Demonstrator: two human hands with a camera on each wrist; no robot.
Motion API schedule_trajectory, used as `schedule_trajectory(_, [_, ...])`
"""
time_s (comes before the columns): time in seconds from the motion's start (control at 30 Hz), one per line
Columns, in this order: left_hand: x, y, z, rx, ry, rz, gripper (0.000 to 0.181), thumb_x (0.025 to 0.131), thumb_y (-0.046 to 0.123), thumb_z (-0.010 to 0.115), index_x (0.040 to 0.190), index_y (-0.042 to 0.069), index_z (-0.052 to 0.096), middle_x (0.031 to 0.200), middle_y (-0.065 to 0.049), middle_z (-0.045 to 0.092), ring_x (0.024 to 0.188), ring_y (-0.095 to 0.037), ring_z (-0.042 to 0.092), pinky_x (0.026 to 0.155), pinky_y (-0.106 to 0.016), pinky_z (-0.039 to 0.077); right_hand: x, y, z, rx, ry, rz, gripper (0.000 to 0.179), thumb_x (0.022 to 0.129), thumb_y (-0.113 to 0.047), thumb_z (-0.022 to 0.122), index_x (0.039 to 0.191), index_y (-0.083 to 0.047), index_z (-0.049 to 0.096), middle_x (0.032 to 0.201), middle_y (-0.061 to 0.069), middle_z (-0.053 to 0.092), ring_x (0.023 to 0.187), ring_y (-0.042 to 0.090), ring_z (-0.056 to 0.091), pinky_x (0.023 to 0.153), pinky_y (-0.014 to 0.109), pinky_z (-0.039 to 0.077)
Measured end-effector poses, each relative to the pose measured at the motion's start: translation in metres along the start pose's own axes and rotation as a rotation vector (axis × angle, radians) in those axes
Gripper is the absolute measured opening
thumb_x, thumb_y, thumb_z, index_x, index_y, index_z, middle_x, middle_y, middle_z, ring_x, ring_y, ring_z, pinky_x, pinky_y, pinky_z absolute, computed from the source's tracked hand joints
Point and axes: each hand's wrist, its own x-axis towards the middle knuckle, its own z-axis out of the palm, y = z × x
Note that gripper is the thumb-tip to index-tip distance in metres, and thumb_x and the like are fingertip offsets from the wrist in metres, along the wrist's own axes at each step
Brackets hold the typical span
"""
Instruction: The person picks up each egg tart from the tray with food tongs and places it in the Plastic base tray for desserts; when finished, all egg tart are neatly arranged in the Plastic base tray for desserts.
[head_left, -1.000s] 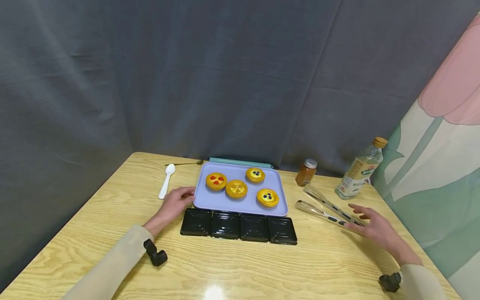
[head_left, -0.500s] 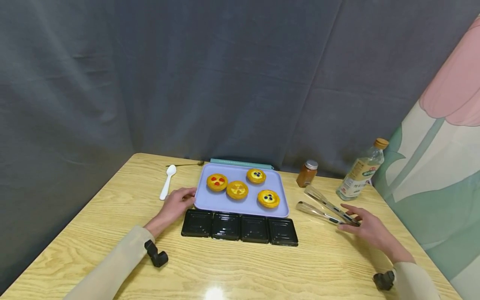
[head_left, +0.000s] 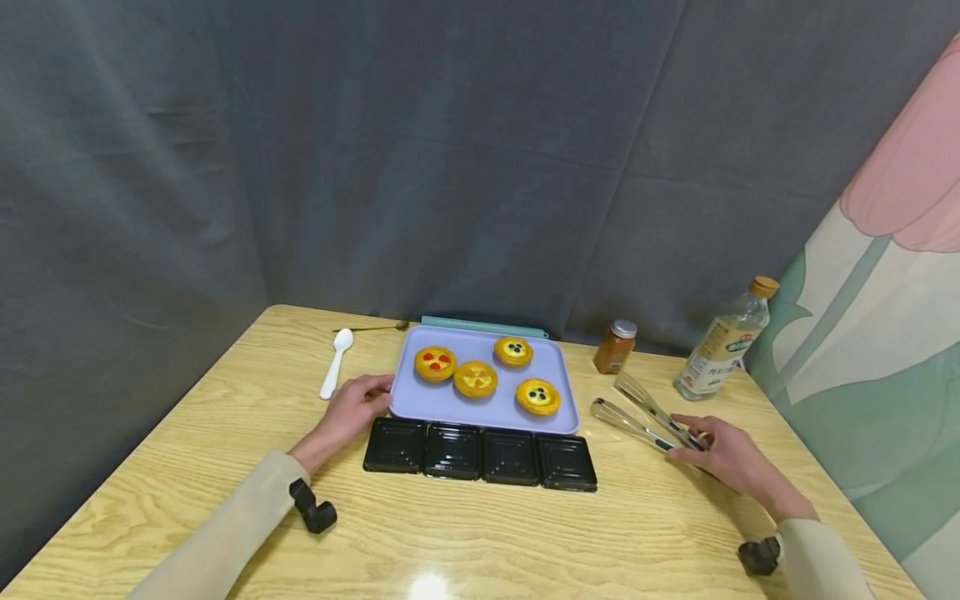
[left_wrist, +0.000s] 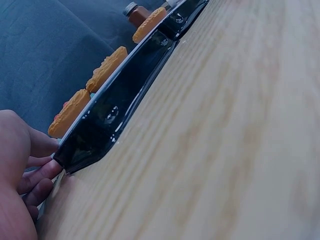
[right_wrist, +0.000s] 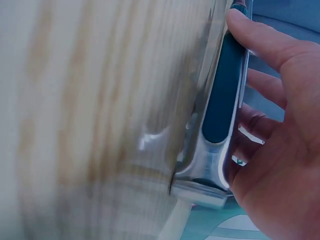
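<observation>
On the lavender tray lie several egg tarts: one with red pieces, one with yellow wedges, and two with dark berries, a front one and a back one. My left hand holds the tray's left edge between thumb and curled fingers; the fingertips are partly hidden. At the right, my right hand grips metal tongs by the handles, thumb on one dark handle inlay and fingers at the other side. The tongs' arms are spread and rest low over the table.
A row of black plastic trays lies along the tray's front edge. A white spoon lies left. Behind are a thin dark-tipped tool and a teal bar. A spice jar and a glass bottle stand right.
My right hand has moved left along the tongs and its fingers have closed around the handles. The tongs' arms are slightly nearer each other. My left hand stays at the tray's edge.
</observation>
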Motion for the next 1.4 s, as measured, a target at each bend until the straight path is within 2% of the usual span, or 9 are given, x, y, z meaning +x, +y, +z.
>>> schedule_trajectory(0.3, [0.000,-0.002,-0.001,0.003,0.006,-0.001,0.040,0.095,0.009,0.065,0.133,-0.004,0.063,0.116,-0.015,0.068,0.103,-0.029,0.063,0.087,-0.043,0.047,-0.004,-0.010,0.000,-0.008,0.049,-0.027,0.062,0.090,-0.038,0.076,0.135,0.002,0.061,0.110,0.011,0.064,0.093,0.025,0.057,0.074,0.045,0.047])
schedule_trajectory(0.53, [-0.001,-0.001,-0.001,0.010,-0.003,-0.010,0.041,0.096,0.011,0.064,0.134,-0.004,0.062,0.117,-0.014,0.068,0.102,-0.028,0.063,0.086,-0.042,0.048,-0.011,-0.017,-0.001,0.006,0.095,-0.017,0.060,0.091,-0.036,0.076,0.134,0.004,0.061,0.097,0.004,0.059,0.082,0.020,0.048,0.064,0.034,0.039])
schedule_trajectory(0.8, [0.000,0.001,-0.002,0.004,-0.003,-0.003,0.040,0.095,0.010,0.065,0.133,-0.003,0.063,0.117,-0.015,0.068,0.103,-0.029,0.064,0.089,-0.045,0.047,-0.020,-0.031,-0.008,-0.007,0.152,-0.049,0.057,0.090,-0.034,0.077,0.134,0.000,0.063,0.098,0.003,0.060,0.088,0.021,0.054,0.063,0.032,0.041])
schedule_trajectory(0.97, [0.000,0.001,-0.001,0.007,-0.009,-0.003,0.041,0.095,0.010,0.065,0.133,-0.004,0.063,0.117,-0.015,0.068,0.103,-0.029,0.064,0.090,-0.046,0.047,-0.024,-0.046,-0.012,0.008,0.164,-0.087,0.058,0.091,-0.034,0.077,0.137,-0.004,0.062,0.093,0.003,0.055,0.082,0.018,0.049,0.060,0.029,0.038])
schedule_trajectory(1.2, [0.000,0.001,-0.001,0.011,-0.002,0.007,0.040,0.095,0.009,0.064,0.132,-0.005,0.063,0.115,-0.015,0.068,0.102,-0.029,0.064,0.089,-0.045,0.047,-0.024,-0.075,-0.012,0.043,0.135,-0.134,0.057,0.090,-0.031,0.077,0.139,-0.007,0.061,0.085,0.003,0.041,0.070,0.013,0.035,0.055,0.030,0.030])
schedule_trajectory(1.4, [0.000,0.000,0.000,0.013,0.003,0.007,0.041,0.094,0.009,0.065,0.132,-0.005,0.063,0.115,-0.015,0.069,0.102,-0.029,0.064,0.089,-0.044,0.047,-0.017,-0.097,-0.008,0.048,0.119,-0.146,0.057,0.088,-0.030,0.079,0.138,-0.007,0.063,0.084,0.003,0.039,0.070,0.014,0.034,0.057,0.030,0.031])
